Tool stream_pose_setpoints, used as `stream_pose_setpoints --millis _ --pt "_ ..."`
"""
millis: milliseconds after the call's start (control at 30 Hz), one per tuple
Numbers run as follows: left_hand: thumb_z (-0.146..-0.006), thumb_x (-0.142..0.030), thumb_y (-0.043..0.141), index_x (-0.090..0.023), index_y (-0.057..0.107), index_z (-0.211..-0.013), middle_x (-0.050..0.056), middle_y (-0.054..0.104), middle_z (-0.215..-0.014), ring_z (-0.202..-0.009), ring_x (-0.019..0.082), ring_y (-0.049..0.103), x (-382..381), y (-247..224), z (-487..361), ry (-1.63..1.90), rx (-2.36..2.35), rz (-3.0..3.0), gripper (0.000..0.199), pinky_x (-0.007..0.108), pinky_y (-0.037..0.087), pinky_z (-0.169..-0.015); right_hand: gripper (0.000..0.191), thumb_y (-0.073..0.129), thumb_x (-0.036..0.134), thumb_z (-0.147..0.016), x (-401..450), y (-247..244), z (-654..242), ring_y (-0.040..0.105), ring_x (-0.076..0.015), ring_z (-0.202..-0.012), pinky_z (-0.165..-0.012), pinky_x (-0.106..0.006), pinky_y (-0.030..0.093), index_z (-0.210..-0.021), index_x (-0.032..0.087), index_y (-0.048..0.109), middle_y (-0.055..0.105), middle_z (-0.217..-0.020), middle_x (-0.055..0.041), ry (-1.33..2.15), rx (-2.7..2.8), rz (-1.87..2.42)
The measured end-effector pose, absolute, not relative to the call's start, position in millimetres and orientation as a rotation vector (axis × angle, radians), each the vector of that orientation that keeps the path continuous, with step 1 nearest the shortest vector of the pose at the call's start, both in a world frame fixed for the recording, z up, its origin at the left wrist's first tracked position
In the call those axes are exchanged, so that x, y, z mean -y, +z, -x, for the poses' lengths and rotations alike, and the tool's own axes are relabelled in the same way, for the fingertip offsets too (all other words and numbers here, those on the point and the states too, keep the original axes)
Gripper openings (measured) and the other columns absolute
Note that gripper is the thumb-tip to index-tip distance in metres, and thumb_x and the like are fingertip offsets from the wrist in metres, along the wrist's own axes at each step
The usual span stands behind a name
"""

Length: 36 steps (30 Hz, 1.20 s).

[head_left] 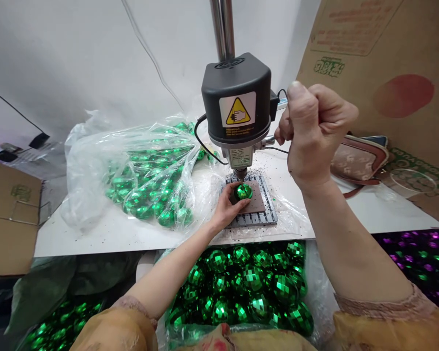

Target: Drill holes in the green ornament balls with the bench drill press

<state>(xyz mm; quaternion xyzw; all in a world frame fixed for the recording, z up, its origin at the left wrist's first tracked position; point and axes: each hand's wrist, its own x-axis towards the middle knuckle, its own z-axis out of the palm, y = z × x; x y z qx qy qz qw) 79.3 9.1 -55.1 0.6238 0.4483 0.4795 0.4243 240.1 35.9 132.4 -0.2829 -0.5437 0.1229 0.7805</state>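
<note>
My left hand grips a shiny green faceted ball from the left side. The ball rests on a brown square board over the grey slotted base plate, right below the chuck of a black bench drill. My right hand is raised to the right of the drill head, its fingers closed around the drill's feed lever, most of which the hand hides. Whether the drill bit touches the ball is too small to tell.
Left of the drill lies a clear plastic bag of green balls. A bag of several more sits below the table's front edge. A pouch, a clear cup and a large cardboard box stand at right. Dark shavings dot the white table.
</note>
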Motion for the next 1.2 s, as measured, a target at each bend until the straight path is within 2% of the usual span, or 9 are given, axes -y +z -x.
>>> stream_pose_setpoints --millis 300,600,767,867,1067,1200 --pt "-0.078 -0.04 0.083 -0.021 0.056 -0.127 0.011 0.064 -0.128 -0.12 0.028 0.061 -10.4 -62.7 -76.4 1.181 -1.115 -1.552 0.059 0.043 0.047 -0.108 0.057 0.056 0.042 -0.094 -25.2 100.2 -234.6 0.027 -0.006 -0.044 -0.047 -0.029 0.024 -0.056 0.018 0.022 0.021 -0.051 0.0035 0.145 1.103 0.521" --pt "-0.079 -0.04 0.083 -0.021 0.056 -0.128 0.011 0.064 -0.126 -0.121 0.028 0.061 -11.1 -64.6 -75.4 1.158 -1.136 -1.577 0.06 0.043 0.047 -0.107 0.061 0.057 0.041 -0.091 -24.3 86.2 -235.6 0.026 -0.0059 -0.044 -0.047 -0.029 0.024 -0.054 0.017 0.016 0.019 -0.05 0.0031 0.132 1.1 0.482" --pt "-0.08 -0.04 0.082 -0.021 0.055 -0.13 0.011 0.065 -0.125 -0.119 0.028 0.062 -11.6 -66.1 -74.6 1.151 -1.122 -1.588 0.06 0.043 0.048 -0.106 0.056 0.057 0.027 -0.089 -29.8 80.0 -233.4 0.023 -0.0055 -0.041 -0.044 -0.029 0.019 -0.057 0.017 0.011 0.016 -0.049 0.0044 0.038 1.067 0.296" --pt "-0.08 -0.041 0.082 -0.021 0.055 -0.13 0.011 0.065 -0.125 -0.119 0.028 0.062 -12.5 -67.9 -74.4 1.152 -1.11 -1.593 0.061 0.043 0.048 -0.106 0.053 0.058 0.022 -0.087 -28.7 77.9 -234.5 0.022 -0.0059 -0.041 -0.043 -0.029 0.023 -0.059 0.017 0.013 0.019 -0.05 0.0051 0.052 1.111 0.246" --pt "-0.08 -0.043 0.082 -0.022 0.055 -0.129 0.01 0.064 -0.127 -0.12 0.028 0.061 -10.9 -66.2 -75.0 1.173 -1.116 -1.609 0.06 0.044 0.047 -0.107 0.05 0.055 0.014 -0.089 -30.5 67.5 -241.4 0.029 -0.0055 -0.041 -0.042 -0.026 0.031 -0.06 0.018 0.014 0.022 -0.049 0.0049 -0.042 1.215 0.188" --pt "-0.08 -0.043 0.081 -0.022 0.055 -0.127 0.011 0.064 -0.127 -0.119 0.027 0.062 -10.5 -64.9 -77.1 1.196 -1.107 -1.606 0.058 0.044 0.048 -0.106 0.051 0.052 0.021 -0.094 -27.5 62.5 -245.0 0.03 -0.0054 -0.041 -0.043 -0.026 0.036 -0.058 0.019 0.016 0.023 -0.048 0.0049 -0.075 1.288 0.241"
